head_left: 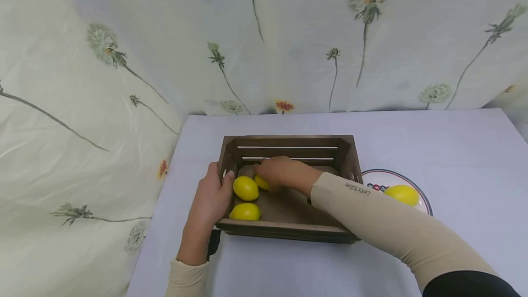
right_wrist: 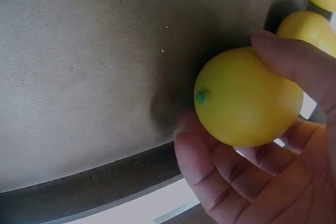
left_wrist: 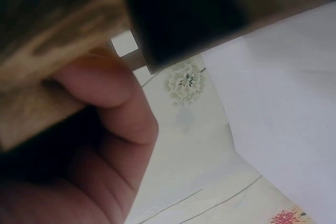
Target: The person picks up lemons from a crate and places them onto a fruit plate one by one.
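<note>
A brown slatted wooden crate (head_left: 288, 229) stands on the table. My left hand (head_left: 211, 200) grips its left end wall; in the left wrist view the bent thumb (left_wrist: 118, 98) presses against the wood. Inside the crate, toward the back left, my right hand (head_left: 284, 172) holds a yellow lemon (right_wrist: 249, 98) between thumb and fingers, close above the crate floor. Two more lemons lie along the left end, one lemon (head_left: 246, 188) nearer the held one and another lemon (head_left: 245, 211) by the front wall.
Right of the crate, partly behind my right forearm, is a white plate (head_left: 381, 178) with a dark rim line and one lemon (head_left: 403, 195) on it. A white cloth covers the table (head_left: 264, 125). Flower-printed curtains (head_left: 288, 68) hang behind it and on the left.
</note>
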Demonstrator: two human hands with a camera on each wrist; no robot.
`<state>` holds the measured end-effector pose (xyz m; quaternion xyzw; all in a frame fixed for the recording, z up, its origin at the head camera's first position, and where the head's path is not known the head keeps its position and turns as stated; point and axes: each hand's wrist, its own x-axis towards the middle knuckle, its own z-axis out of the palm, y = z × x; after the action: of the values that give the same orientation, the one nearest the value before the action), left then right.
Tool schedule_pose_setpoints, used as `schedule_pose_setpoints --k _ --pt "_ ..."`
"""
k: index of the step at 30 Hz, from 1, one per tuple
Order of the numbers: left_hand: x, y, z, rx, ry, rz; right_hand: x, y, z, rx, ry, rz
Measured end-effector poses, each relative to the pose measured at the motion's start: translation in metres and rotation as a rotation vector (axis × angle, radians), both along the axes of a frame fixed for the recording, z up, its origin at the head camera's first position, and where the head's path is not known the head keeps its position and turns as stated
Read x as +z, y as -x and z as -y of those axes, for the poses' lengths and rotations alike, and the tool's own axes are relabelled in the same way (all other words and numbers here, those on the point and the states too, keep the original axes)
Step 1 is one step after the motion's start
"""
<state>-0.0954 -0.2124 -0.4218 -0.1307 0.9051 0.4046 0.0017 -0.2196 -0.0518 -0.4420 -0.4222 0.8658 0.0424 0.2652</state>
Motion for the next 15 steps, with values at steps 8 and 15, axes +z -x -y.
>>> schedule_pose_setpoints --k 8,15 --pt "0.0010 0.0003 0.0001 -0.002 0.002 0.008 0.0016 0.0024 -0.0002 0.006 0.019 0.006" --pt "0.0007 0.0006 0.0000 -0.008 0.003 0.001 0.0027 0.0038 -0.0011 -0.005 0.028 0.016"
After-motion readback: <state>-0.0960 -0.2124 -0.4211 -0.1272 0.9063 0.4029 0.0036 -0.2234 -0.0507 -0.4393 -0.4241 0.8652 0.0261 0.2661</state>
